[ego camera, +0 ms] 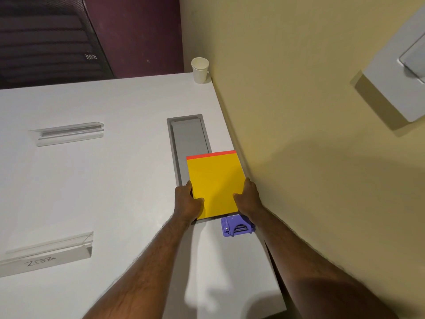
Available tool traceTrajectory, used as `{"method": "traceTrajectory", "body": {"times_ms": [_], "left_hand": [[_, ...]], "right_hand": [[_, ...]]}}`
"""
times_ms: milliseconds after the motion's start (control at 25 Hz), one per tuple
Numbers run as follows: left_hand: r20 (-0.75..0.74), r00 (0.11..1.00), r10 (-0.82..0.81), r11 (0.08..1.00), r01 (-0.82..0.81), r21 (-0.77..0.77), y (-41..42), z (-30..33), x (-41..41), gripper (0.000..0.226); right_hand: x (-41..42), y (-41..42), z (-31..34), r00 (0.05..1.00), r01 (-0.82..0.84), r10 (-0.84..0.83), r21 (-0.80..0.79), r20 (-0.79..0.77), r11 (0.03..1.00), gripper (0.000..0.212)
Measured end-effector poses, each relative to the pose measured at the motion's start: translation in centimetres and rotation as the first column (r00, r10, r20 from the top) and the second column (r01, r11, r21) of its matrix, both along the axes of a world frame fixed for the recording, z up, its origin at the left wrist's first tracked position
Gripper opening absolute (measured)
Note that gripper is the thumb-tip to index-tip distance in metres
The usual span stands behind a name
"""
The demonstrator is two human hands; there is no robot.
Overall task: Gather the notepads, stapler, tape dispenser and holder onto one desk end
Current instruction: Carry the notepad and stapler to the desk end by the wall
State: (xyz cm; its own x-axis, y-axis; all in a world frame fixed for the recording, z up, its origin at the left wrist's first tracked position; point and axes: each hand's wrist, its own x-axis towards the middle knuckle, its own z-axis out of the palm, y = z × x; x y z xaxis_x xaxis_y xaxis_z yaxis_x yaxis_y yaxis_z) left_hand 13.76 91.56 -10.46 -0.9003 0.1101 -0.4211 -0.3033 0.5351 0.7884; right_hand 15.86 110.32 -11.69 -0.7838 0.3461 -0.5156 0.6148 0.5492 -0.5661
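A yellow notepad (pixel 215 180) with a red top strip lies over the near part of the grey cable tray by the wall. My left hand (pixel 186 201) grips its left edge, thumb on top. My right hand (pixel 248 198) grips its right edge the same way. Just below the pad, a purple tape dispenser (pixel 236 226) sits on the white desk (pixel 115 180), partly hidden by my right wrist. A clear acrylic holder (pixel 69 133) stands at the far left. A second clear holder (pixel 48 254), with handwriting on it, stands at the near left.
A grey recessed cable tray (pixel 188 137) runs down the desk beside the yellow wall (pixel 299 111). A white paper cup (pixel 200 70) stands in the far corner against the wall. A dark chair (pixel 46 38) is behind the desk. A white box (pixel 395 77) is mounted on the wall.
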Motion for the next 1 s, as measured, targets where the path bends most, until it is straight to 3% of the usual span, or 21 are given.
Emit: {"method": "traceTrajectory", "body": {"times_ms": [160,520,1000], "left_hand": [[0.053,0.998,0.015,0.999,-0.013,-0.036,0.4,-0.6,-0.1,0.036],[0.119,0.993,0.008,0.99,0.009,-0.139,1.0,-0.5,0.4,0.063],[0.111,0.994,0.012,0.993,0.001,-0.119,0.6,-0.9,0.7,0.062]], "right_hand": [[0.5,0.6,-0.3,1.0,0.012,-0.011,-0.061,0.012,0.998,0.073],[1.0,0.9,0.2,0.999,-0.001,0.005,-0.11,0.037,0.994,0.075],[1.2,0.8,0.0,0.996,-0.086,0.088,-0.108,0.013,0.99,0.081]]}}
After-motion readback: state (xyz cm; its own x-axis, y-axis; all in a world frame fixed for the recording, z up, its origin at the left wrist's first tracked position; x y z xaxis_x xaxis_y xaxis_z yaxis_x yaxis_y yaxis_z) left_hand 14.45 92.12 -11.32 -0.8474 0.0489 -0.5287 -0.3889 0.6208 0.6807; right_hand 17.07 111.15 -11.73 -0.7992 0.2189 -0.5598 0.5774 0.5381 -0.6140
